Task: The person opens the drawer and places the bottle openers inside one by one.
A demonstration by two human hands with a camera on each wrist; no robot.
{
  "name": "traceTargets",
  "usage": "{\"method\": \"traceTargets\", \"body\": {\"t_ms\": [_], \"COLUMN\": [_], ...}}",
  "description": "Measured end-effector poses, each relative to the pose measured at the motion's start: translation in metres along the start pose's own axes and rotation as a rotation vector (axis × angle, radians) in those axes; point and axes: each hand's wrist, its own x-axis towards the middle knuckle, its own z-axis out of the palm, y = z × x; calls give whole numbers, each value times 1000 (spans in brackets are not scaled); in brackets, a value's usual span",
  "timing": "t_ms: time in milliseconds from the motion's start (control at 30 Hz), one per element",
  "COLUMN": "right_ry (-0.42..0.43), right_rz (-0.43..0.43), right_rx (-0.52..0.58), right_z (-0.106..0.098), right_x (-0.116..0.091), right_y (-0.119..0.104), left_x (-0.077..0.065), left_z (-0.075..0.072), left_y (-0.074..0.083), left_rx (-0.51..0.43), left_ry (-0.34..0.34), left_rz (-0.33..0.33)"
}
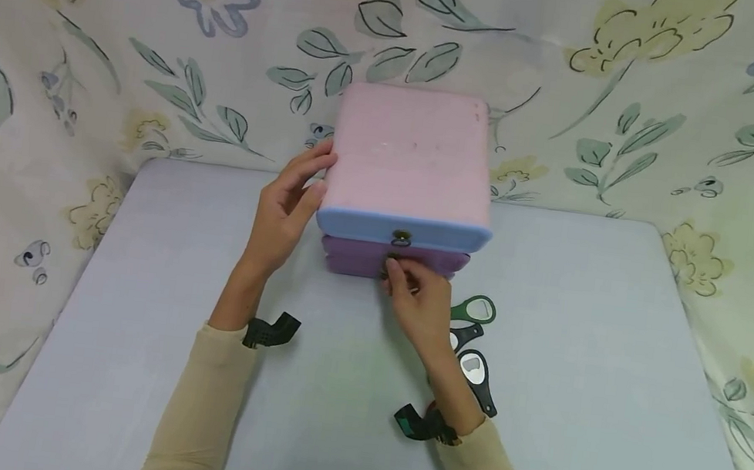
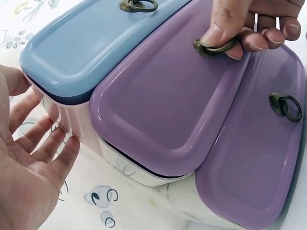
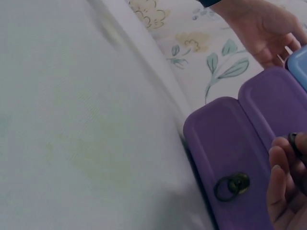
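A small drawer cabinet with a pink top (image 1: 410, 153) stands at the back of the table. Its blue drawer front (image 2: 86, 52) is uppermost, with a purple middle drawer (image 2: 158, 91) and a purple bottom drawer (image 2: 244, 167) below. My right hand (image 1: 421, 302) pinches the brass ring pull (image 2: 223, 48) of the middle drawer between thumb and fingers. My left hand (image 1: 285, 209) rests against the cabinet's left side, its fingers spread and loosely extended. The bottom drawer's ring pull (image 3: 225, 189) hangs free. In the left wrist view a narrow dark gap shows behind the middle drawer front.
Right of the cabinet lie several bottle openers, among them a green one (image 1: 480, 309) and a black one (image 1: 478, 374); my right forearm partly covers them. A flowered cloth (image 1: 225, 94) hangs directly behind the white table (image 1: 580, 351).
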Motion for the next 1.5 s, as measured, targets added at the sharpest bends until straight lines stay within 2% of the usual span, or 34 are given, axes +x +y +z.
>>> {"method": "traceTargets", "body": {"t_ms": [233, 500, 833, 1200, 1500], "right_ry": [-4, -31, -66, -111, -112], "right_rz": [-37, -8, 106, 181, 267], "right_rx": [-35, -28, 43, 123, 194], "right_z": [-3, -4, -4, -8, -10], "right_x": [-1, -3, -9, -22, -32], "right_y": [3, 0, -8, -12, -15], "left_x": [0, 0, -1, 0, 0], "left_z": [1, -1, -1, 0, 0], "left_y": [-1, 1, 3, 0, 1], "left_rx": [-1, 4, 10, -5, -1], "left_ry": [-12, -9, -6, -10, -10], "left_rz": [-1, 1, -10, -2, -18]}}
